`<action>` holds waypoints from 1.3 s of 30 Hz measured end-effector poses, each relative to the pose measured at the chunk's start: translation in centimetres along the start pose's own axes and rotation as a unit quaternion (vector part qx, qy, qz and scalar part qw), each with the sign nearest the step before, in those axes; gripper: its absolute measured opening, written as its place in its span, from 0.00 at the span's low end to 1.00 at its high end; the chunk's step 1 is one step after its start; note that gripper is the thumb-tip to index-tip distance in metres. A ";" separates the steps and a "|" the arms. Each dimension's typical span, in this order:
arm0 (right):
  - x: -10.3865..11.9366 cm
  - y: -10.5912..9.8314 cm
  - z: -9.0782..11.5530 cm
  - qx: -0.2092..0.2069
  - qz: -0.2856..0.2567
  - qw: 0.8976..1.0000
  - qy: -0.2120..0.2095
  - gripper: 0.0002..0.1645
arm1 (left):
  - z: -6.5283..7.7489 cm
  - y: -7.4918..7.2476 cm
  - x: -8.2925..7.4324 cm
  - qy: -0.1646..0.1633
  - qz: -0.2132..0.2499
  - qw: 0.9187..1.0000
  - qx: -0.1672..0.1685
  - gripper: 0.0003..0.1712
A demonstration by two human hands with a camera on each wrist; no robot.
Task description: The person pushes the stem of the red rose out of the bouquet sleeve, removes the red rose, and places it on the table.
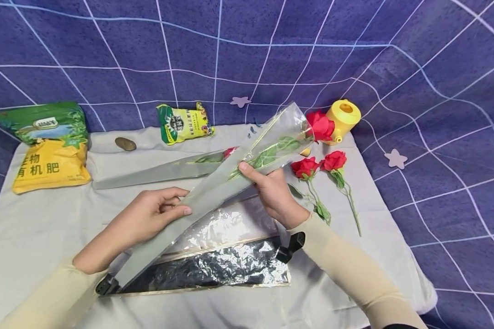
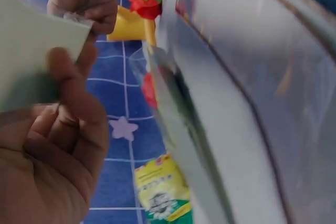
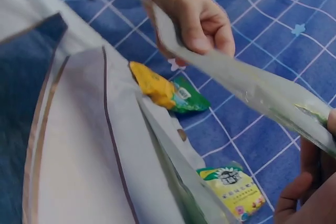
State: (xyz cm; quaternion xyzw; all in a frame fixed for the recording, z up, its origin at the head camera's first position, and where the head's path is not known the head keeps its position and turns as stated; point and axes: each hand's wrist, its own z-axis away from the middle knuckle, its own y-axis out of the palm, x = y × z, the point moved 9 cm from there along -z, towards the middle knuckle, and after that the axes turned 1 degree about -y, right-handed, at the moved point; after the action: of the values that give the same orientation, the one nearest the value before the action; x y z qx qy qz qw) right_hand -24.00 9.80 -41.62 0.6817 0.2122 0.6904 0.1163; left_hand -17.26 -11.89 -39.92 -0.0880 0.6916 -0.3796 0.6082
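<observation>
Both hands hold a long, tapered, clear-and-grey flower sleeve (image 1: 214, 196) slantwise above the table. Green leaves and a stem show through its clear front, and a red rose bloom (image 1: 320, 125) appears at the wide upper end. My right hand (image 1: 273, 192) grips the sleeve near that end, thumb across the front and fingers behind. Lower down, my left hand (image 1: 156, 212) pinches the narrower part by its edge, thumb in front. In the left wrist view, the left hand (image 2: 63, 150) has thumb and fingers about the pale sleeve. Its narrow end hangs beside the left wrist.
Another sleeved rose (image 1: 169, 169) lies behind the hands. Two loose roses (image 1: 306, 167) lie at right, near a yellow watering can (image 1: 343, 119). Flat wrapping sleeves (image 1: 230, 265) lie beneath the hands. At the back are a fertilizer bag (image 1: 51, 151), a smaller packet (image 1: 185, 123) and a stone (image 1: 125, 144).
</observation>
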 end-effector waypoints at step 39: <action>1.8 -1.0 0.1 -0.071 -0.056 0.995 -0.046 0.15 | -1.0 -1.0 -1.1 -0.008 0.005 1.000 -0.030 0.15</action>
State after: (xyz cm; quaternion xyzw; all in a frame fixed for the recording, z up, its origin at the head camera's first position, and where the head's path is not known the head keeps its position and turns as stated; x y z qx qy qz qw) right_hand -24.15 11.52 -40.51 0.6896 0.1949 0.6641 0.2130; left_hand -18.26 -11.52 -38.50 -0.1057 0.6979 -0.3548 0.6131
